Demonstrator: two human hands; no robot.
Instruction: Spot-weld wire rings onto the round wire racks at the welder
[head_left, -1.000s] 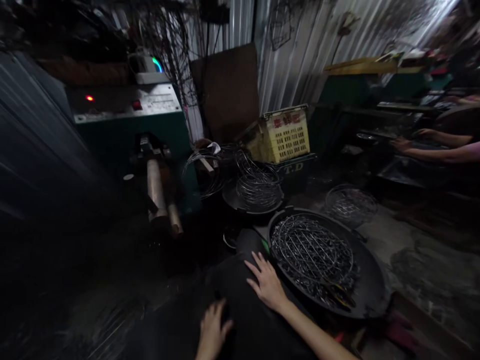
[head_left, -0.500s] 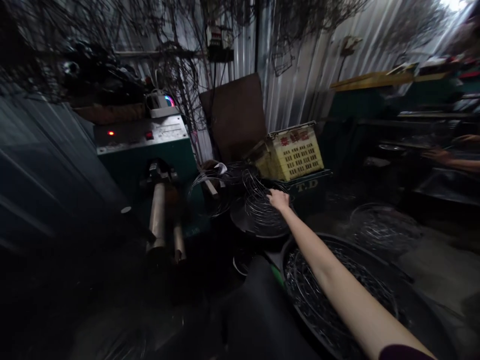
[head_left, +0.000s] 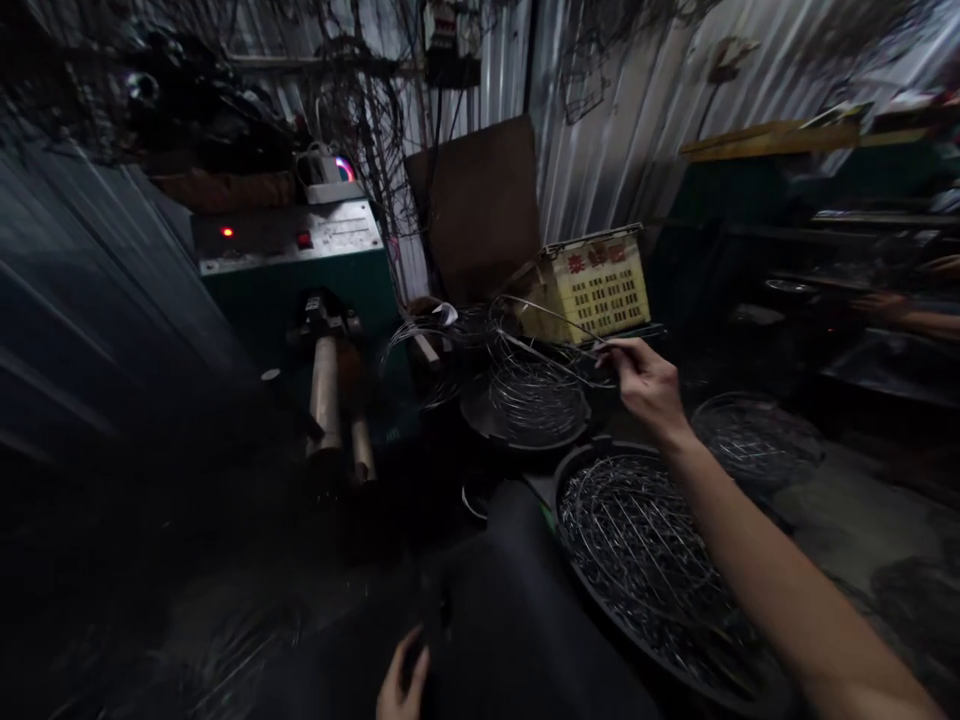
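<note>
My right hand (head_left: 646, 385) is closed, thumb against fingers, pinching a thin metal wire ring (head_left: 536, 345). The ring tilts above a round dark tray (head_left: 487, 425) that bears a pile of similar wire rings (head_left: 534, 400). Low in the picture my left hand (head_left: 403, 680) shows only in part, thumb and finger apart, with nothing visible between them. Under my right forearm stands a wide black tub (head_left: 592, 600) full of small shiny metal pieces, with a round wire grid (head_left: 637, 530) lying on top.
On the left is a green machine (head_left: 247, 300) with a lit red lamp and a metal arm (head_left: 325, 390). A yellow crate (head_left: 609, 295) stands behind the ring pile. More wirework (head_left: 754, 435) lies on the right, near a co-worker's hand (head_left: 885, 308). Dark floor areas are hard to make out.
My right hand has drawn back from the ring pile, rightward and toward me, lifting a wire ring. My left hand has come into view at the bottom.
</note>
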